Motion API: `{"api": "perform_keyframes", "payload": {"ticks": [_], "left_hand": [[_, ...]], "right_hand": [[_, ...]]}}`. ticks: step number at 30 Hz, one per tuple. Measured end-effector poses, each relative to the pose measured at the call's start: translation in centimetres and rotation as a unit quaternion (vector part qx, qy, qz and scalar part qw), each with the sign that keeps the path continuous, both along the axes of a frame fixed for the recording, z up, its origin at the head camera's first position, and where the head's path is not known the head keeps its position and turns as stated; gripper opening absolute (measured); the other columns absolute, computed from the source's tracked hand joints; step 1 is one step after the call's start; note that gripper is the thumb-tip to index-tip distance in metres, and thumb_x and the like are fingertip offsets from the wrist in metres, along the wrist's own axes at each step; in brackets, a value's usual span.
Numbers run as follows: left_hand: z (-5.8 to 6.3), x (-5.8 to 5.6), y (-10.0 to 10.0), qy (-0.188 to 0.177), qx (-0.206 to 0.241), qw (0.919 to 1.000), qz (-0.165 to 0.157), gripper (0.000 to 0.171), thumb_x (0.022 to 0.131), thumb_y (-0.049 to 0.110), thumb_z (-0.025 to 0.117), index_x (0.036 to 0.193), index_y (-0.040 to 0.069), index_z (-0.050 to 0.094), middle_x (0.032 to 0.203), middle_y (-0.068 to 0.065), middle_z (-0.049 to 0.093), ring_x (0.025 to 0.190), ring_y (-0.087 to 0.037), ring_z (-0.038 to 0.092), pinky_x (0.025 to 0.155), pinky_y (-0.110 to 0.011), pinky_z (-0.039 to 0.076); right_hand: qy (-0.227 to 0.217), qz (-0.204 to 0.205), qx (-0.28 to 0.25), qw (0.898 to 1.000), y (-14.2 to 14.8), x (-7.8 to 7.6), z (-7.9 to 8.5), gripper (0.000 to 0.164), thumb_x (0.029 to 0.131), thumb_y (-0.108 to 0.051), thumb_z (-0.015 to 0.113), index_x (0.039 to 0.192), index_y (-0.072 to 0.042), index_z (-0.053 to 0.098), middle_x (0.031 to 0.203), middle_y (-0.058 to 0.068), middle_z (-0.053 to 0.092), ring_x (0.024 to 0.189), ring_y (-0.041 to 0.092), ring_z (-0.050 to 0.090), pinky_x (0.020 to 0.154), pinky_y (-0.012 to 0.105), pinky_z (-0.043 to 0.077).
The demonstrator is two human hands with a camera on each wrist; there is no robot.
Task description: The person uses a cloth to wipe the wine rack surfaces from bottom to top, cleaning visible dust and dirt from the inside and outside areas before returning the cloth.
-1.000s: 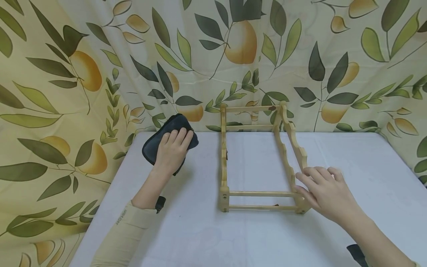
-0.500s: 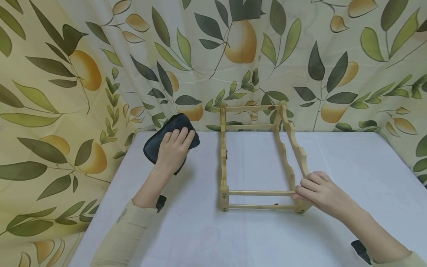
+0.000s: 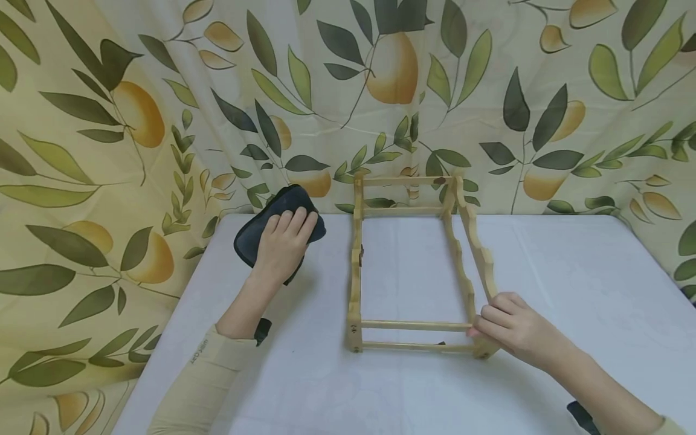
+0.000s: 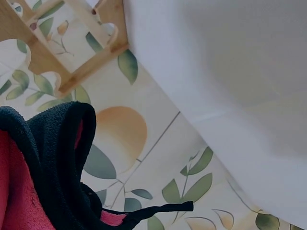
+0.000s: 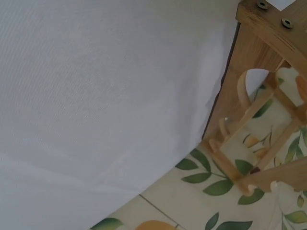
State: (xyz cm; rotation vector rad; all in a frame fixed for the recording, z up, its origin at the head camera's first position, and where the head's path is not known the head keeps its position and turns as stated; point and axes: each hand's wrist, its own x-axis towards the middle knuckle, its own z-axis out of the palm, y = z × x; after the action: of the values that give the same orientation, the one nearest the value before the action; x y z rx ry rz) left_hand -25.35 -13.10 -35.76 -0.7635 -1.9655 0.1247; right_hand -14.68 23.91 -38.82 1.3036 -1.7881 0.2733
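Head view: our right hand [image 3: 513, 329] pinches the wooden rack [image 3: 356, 278] by its near right corner, long axis pointing to the tabletop's [image 3: 337, 386] far edge; our left hand [image 3: 284, 244], apart from it, grips dark cloth [image 3: 253, 234] near the far left corner.

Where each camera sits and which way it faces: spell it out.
Head: on the head, facing forward and down at the wooden rack, dark cloth item and white table; left hand, right hand and forearms show.
Left wrist: at that wrist, facing the cloth item's pink part, with the leafy drape beyond; no hand can be made out.
Right wrist: at that wrist, facing table, rack and drape; no hand shows.
Both wrist views share rack, table and drape.
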Motion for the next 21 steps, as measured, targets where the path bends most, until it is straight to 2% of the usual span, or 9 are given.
{"api": "perform_keyframes", "payload": {"ticks": [15, 18, 21], "left_hand": [[0.2, 0.0, 0.3, 0.002, 0.000, 1.0000, -0.001, 0.026, 0.080, 0.004, 0.065, 0.104, 0.006, 0.057, 0.100, -0.010, 0.054, 0.081, -0.026, 0.046, 0.067, -0.035, 0.035], [0.4, -0.1, 0.5, 0.002, -0.004, 1.0000, -0.005, 0.027, 0.079, 0.004, 0.066, 0.104, 0.006, 0.057, 0.100, -0.010, 0.054, 0.081, -0.026, 0.046, 0.067, -0.034, 0.035], [0.5, -0.2, 0.7, 0.000, -0.009, 0.9999, -0.011, 0.026, 0.080, 0.003, 0.064, 0.105, 0.006, 0.057, 0.100, -0.010, 0.053, 0.080, -0.025, 0.045, 0.067, -0.034, 0.035]], "right_hand": [[0.034, 0.023, -0.022, 0.999, -3.8, 2.0, 0.5, 0.039, 0.096, -0.020, 0.045, 0.059, -0.009, 0.049, 0.062, -0.002, 0.043, 0.057, 0.012, 0.035, 0.056, 0.024, 0.035], [0.023, 0.017, -0.024, 0.999, -4.1, 2.3, 0.6, 0.039, 0.096, -0.021, 0.045, 0.060, -0.009, 0.049, 0.062, -0.002, 0.043, 0.056, 0.013, 0.036, 0.057, 0.025, 0.035], [-0.030, 0.004, -0.016, 0.999, -3.7, 2.5, 0.3, 0.037, 0.097, -0.025, 0.042, 0.065, -0.011, 0.053, 0.066, -0.003, 0.045, 0.060, 0.014, 0.039, 0.064, 0.029, 0.035]]}}
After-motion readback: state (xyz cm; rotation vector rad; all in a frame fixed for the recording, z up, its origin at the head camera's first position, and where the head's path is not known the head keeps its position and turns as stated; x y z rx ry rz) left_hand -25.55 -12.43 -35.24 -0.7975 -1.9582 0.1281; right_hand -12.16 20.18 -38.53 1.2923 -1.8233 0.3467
